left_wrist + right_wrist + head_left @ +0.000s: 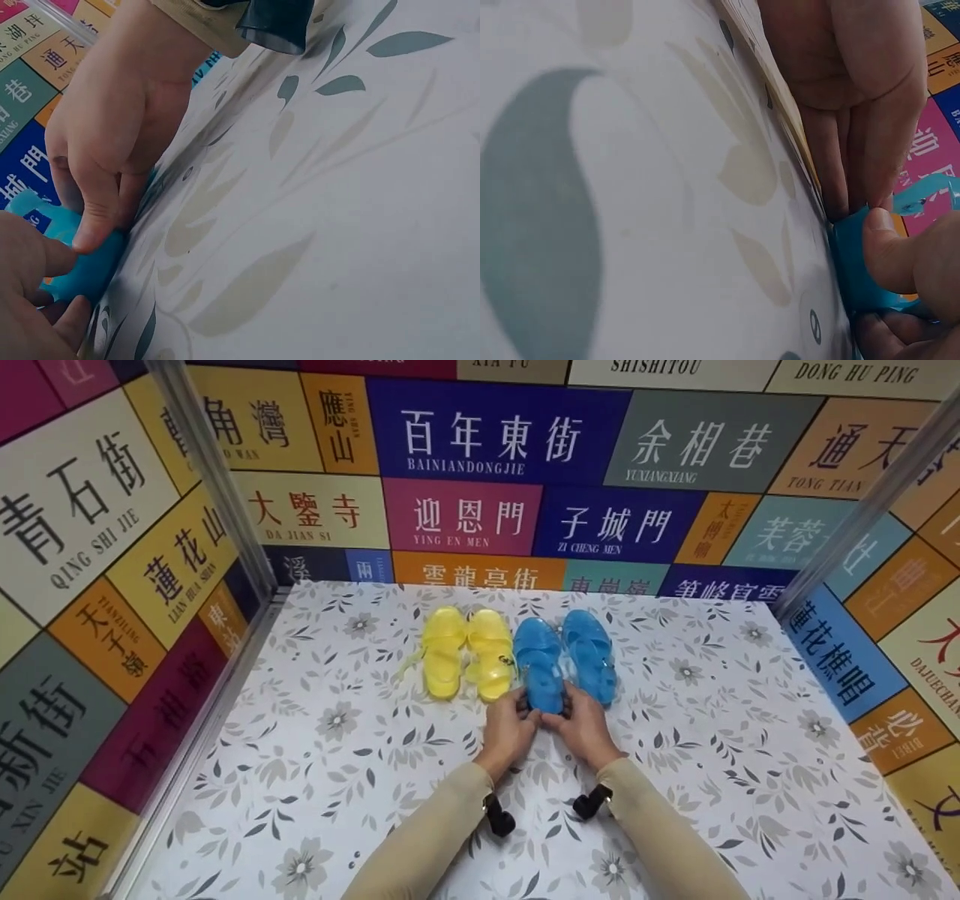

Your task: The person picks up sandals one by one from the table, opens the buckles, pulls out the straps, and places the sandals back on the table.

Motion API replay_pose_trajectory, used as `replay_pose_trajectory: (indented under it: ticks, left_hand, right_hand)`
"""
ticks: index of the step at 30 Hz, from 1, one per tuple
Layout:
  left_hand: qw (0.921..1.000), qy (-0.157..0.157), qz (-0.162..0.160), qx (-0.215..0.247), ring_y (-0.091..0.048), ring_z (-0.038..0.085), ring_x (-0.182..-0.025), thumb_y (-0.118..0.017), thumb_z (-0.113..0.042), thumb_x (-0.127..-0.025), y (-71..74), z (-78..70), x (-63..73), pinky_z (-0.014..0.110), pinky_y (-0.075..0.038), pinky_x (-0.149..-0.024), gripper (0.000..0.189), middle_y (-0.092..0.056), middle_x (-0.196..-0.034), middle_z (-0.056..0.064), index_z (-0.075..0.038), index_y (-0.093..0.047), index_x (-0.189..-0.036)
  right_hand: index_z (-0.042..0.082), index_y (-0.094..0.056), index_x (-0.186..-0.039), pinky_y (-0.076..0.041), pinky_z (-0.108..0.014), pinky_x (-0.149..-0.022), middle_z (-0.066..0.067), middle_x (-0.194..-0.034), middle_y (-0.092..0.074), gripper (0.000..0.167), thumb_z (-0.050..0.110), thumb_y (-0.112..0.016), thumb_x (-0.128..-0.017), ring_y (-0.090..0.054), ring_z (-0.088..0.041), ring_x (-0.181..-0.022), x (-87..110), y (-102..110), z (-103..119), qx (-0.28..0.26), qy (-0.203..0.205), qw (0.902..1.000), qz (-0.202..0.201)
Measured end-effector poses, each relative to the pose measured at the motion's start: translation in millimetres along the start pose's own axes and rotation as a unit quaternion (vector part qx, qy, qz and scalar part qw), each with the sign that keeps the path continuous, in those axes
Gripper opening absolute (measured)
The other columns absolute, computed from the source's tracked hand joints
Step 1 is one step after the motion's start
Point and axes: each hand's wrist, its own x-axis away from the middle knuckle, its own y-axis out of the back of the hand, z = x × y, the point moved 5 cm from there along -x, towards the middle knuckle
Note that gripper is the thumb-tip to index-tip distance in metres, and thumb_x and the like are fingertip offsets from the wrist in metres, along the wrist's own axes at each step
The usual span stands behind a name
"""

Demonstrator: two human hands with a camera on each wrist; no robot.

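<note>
Both hands meet at the heel of a blue sandal (pixel 540 639), one from each side. My left hand (pixel 508 733) grips its left edge, with the thumb at the heel. My right hand (pixel 589 729) holds the right edge in the same way. Both wrist views show the thumbs on the blue heel (pixel 96 268) and fingers around its sides; the sole's underside is hidden. Just right of it lies a second blue sandal (pixel 598 660), toe pointing away. To the left, a yellow sandal (pixel 491 641) and another yellow sandal (pixel 444 660) lie side by side.
A white tabletop (pixel 315 780) with a grey leaf and flower print lies beneath everything. Colourful panels (pixel 495 431) with lettering stand at the back and both sides. Clear corner strips (pixel 225 487) join the panels. A black wrist camera (pixel 499 816) sits on each sleeve.
</note>
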Motion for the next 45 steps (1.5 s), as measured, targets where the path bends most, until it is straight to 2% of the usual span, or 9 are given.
replay_pose_trajectory:
  ticks: [4, 7, 10, 12, 17, 24, 30, 39, 45]
  left_hand:
    - [0.9996, -0.028, 0.007, -0.001, -0.070, 0.023, -0.111, -0.068, -0.003, -0.097, -3.0, -3.2, -1.9, 0.036, -0.059, -0.094, 0.033, -0.073, -0.121, 0.015, 0.003, -0.068, -0.129]
    - [0.9985, -0.053, 0.013, -0.002, -0.067, 0.025, -0.109, -0.065, -0.001, -0.097, -5.0, -4.6, -0.8, 0.041, -0.057, -0.095, 0.026, -0.072, -0.117, 0.015, 0.003, -0.068, -0.123]
    - [0.9974, -0.068, 0.015, -0.017, -0.064, 0.028, -0.114, -0.063, 0.000, -0.097, -6.1, -4.5, 0.5, 0.044, -0.053, -0.101, 0.027, -0.069, -0.120, 0.016, 0.004, -0.066, -0.124]
    - [0.9967, -0.073, 0.020, -0.028, -0.062, 0.028, -0.124, -0.063, -0.002, -0.098, -6.9, -4.1, 0.0, 0.044, -0.050, -0.108, 0.034, -0.067, -0.129, 0.017, 0.004, -0.064, -0.131]
    - [0.9955, -0.078, 0.029, -0.046, -0.051, 0.031, -0.143, -0.061, -0.006, -0.099, -8.0, -4.0, -5.4, 0.043, -0.039, -0.120, 0.050, -0.056, -0.150, 0.019, 0.003, -0.054, -0.147]
    - [0.9947, -0.077, 0.039, -0.055, -0.039, 0.033, -0.151, -0.059, -0.006, -0.098, -8.9, -3.5, -7.7, 0.041, -0.031, -0.125, 0.063, -0.041, -0.163, 0.021, 0.006, -0.039, -0.157]
    - [0.9949, -0.074, 0.045, -0.052, -0.039, 0.029, -0.152, -0.061, -0.006, -0.097, -11.1, -0.6, -5.7, 0.040, -0.030, -0.126, 0.064, -0.042, -0.163, 0.018, 0.003, -0.042, -0.157]
    - [0.9932, -0.089, 0.051, -0.055, -0.036, 0.031, -0.154, -0.063, -0.004, -0.093, -10.4, -1.6, -3.9, 0.040, -0.027, -0.127, 0.072, -0.038, -0.165, 0.019, 0.004, -0.037, -0.159]
    - [0.9908, -0.080, 0.071, -0.083, -0.040, 0.035, -0.151, -0.063, -0.006, -0.094, -8.3, 0.2, 1.8, 0.044, -0.031, -0.125, 0.072, -0.041, -0.162, 0.024, 0.008, -0.035, -0.158]
  right_hand:
    - [-0.005, -0.055, -0.145, -0.048, -0.052, -0.110, -0.025, -0.135, -0.065, 0.060, 0.003, -0.079, -0.091, -0.059, -0.039, -0.132, -4.4, -1.4, 1.9, -0.014, 0.007, 0.9997, -0.021]
    - [-0.005, -0.057, -0.142, -0.048, -0.050, -0.111, -0.025, -0.134, -0.066, 0.058, 0.002, -0.080, -0.090, -0.059, -0.038, -0.131, -6.3, -3.9, 2.5, -0.015, 0.007, 0.9993, -0.033]
    - [-0.006, -0.055, -0.145, -0.047, -0.050, -0.113, -0.026, -0.138, -0.064, 0.062, 0.003, -0.080, -0.090, -0.057, -0.039, -0.135, -8.3, -7.4, 3.1, -0.009, -0.002, 0.9995, -0.032]
    - [-0.007, -0.051, -0.148, -0.044, -0.051, -0.115, -0.026, -0.143, -0.061, 0.065, 0.003, -0.079, -0.091, -0.053, -0.039, -0.139, -9.9, -8.8, 3.5, -0.002, -0.012, 0.9995, -0.029]
    - [-0.008, -0.046, -0.152, -0.039, -0.051, -0.120, -0.028, -0.150, -0.054, 0.069, 0.003, -0.078, -0.092, -0.047, -0.040, -0.144, -15.1, -8.3, 6.0, 0.006, -0.022, 0.9992, -0.034]
    - [-0.011, -0.048, -0.149, -0.040, -0.053, -0.118, -0.032, -0.146, -0.056, 0.069, 0.007, -0.081, -0.091, -0.049, -0.045, -0.140, -17.9, -8.1, 6.7, 0.008, -0.008, 0.9989, -0.046]
    - [-0.006, -0.054, -0.145, -0.043, -0.052, -0.115, -0.027, -0.141, -0.061, 0.062, 0.005, -0.081, -0.090, -0.054, -0.042, -0.136, -15.6, -10.0, 5.2, 0.000, -0.003, 0.9989, -0.047]
    - [-0.006, -0.052, -0.147, -0.041, -0.053, -0.117, -0.028, -0.143, -0.059, 0.063, 0.008, -0.080, -0.092, -0.052, -0.043, -0.138, -14.7, -8.5, 5.9, 0.008, 0.003, 0.9990, -0.044]
    - [-0.006, -0.049, -0.150, -0.038, -0.053, -0.120, -0.027, -0.147, -0.056, 0.068, 0.013, -0.080, -0.093, -0.049, -0.042, -0.141, -8.3, -6.2, 6.3, -0.001, -0.005, 0.9994, -0.033]
